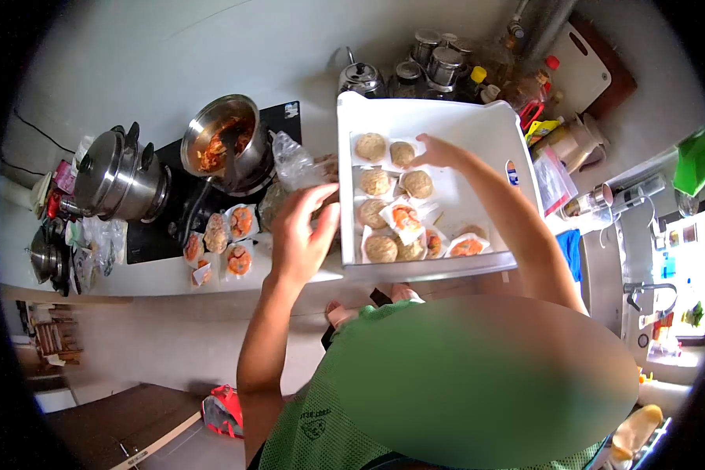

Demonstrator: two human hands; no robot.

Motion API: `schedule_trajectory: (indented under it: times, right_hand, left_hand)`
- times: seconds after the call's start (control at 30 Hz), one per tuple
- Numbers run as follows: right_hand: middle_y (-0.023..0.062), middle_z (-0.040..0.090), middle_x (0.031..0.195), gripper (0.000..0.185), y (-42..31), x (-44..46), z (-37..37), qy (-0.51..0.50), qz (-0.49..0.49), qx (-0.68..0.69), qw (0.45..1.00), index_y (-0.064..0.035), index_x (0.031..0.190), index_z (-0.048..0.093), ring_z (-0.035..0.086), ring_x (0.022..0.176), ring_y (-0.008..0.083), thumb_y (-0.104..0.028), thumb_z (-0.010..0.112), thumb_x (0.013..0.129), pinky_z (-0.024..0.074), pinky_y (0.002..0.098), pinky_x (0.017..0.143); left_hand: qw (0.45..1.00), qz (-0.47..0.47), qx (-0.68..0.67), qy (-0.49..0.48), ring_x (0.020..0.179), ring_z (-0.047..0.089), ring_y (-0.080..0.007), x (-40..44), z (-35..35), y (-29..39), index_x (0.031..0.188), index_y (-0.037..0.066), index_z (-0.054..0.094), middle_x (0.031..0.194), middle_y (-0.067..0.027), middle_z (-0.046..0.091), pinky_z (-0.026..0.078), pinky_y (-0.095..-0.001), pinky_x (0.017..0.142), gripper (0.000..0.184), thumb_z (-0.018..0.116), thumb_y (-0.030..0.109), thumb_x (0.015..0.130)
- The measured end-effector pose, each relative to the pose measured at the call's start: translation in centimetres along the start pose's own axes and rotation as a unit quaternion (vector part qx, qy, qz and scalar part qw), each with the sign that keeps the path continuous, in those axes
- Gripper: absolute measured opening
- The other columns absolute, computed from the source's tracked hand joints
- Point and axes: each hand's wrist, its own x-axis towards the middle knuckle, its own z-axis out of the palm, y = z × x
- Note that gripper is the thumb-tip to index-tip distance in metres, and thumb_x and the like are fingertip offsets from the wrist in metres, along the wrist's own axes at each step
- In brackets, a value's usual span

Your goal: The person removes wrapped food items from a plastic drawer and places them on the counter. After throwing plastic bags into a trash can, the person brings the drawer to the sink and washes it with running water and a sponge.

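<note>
On the kitchen counter (317, 265) before you stands a white plastic drawer (435, 117), its open top turned upward, a greyish, shiny strip along the edge nearest you; it looks about as broad as deep, so no clear long axis shows. You have seven tan patties (370, 146) visible inside, matt, grainy and round, filling the left half from the far wall to the near edge. With them lie three orange-topped patties (406, 221); the middle one lies over its neighbours, its paper square (388, 212) askew to the drawer walls, while the rightmost stretches more left to right. Your right hand (442, 153) reaches in from the right, thumb and fingers partly curled at the second patty of the far row; you cannot tell from this view whether it grips. Your left hand (300, 232) is loosely open, thumb apart, just beside the drawer's left wall, with nothing visibly held. Left of it, five more pieces (238, 259) sit on the counter, most orange-topped, one pale and lumpy. A crinkled clear plastic bag (291, 161) lies behind that hand. Farther left, you have one open steel pot (199, 130) of reddish food and one lidded steel pot (117, 192), both round and shiny.
</note>
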Motion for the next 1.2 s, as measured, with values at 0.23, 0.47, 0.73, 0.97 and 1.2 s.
schedule_trajectory:
  times: [0.23,0.47,0.73,0.97,1.2]
  right_hand:
    - [0.0226,0.041,0.127,0.094,-4.6,1.9,3.5,0.075,-0.013,-0.001,0.997,-0.0087,0.133,0.029,0.042,0.115,0.0381,-0.047,0.072,0.058,0.0364,0.0419,0.095]
    - [0.0188,0.042,0.126,0.087,-3.8,3.3,3.8,0.04,-0.013,-0.011,0.999,-0.0101,0.13,0.033,0.041,0.116,0.0373,-0.043,0.071,0.058,0.0366,0.041,0.096]
    - [0.0198,0.052,0.111,0.056,-1.6,1.7,2.2,0.016,-0.027,-0.111,0.993,-0.0043,0.114,0.047,0.051,0.104,0.035,-0.03,0.063,0.066,0.0428,0.0406,0.089]
    - [0.009,0.059,0.094,0.042,1.1,-0.5,-1.9,-0.065,0.073,0.218,0.971,-0.0091,0.104,0.055,0.055,0.094,0.0212,-0.033,0.059,0.069,0.049,0.0352,0.07]
    - [0.0064,0.047,0.118,0.038,2.3,-2.7,-4.5,-0.154,0.105,0.638,0.747,-0.0145,0.109,0.052,0.052,0.1,0.0226,-0.034,0.051,0.077,0.0502,0.0418,0.077]
  left_hand:
    - [0.978,-0.026,0.165,-0.123,0.102,0.054,-0.0306,6.4,7.9,-2.0,0.111,0.001,0.053,0.11,-0.0168,0.056,0.043,-0.0354,0.087,0.034,0.057,0.018,0.082]
    - [0.909,-0.04,0.336,-0.243,0.111,0.047,-0.0364,10.4,12.2,-5.9,0.124,-0.004,0.038,0.127,-0.0221,0.041,0.035,-0.0388,0.097,0.053,0.056,0.019,0.08]
    - [0.815,-0.106,0.472,-0.32,0.099,0.056,-0.0338,13.4,17.6,-11.2,0.116,0.003,0.046,0.117,-0.0213,0.047,0.048,-0.0404,0.08,0.044,0.059,0.014,0.075]
    - [0.814,-0.076,0.491,-0.3,0.093,0.058,-0.0312,13.8,18.4,-13.6,0.111,0.008,0.051,0.113,-0.0164,0.048,0.052,-0.0389,0.07,0.031,0.053,0.015,0.081]
    - [0.876,-0.077,0.39,-0.274,0.093,0.058,-0.0342,14.1,16.2,-9.5,0.11,0.006,0.05,0.105,-0.0175,0.053,0.05,-0.0391,0.076,0.047,0.068,0.02,0.068]
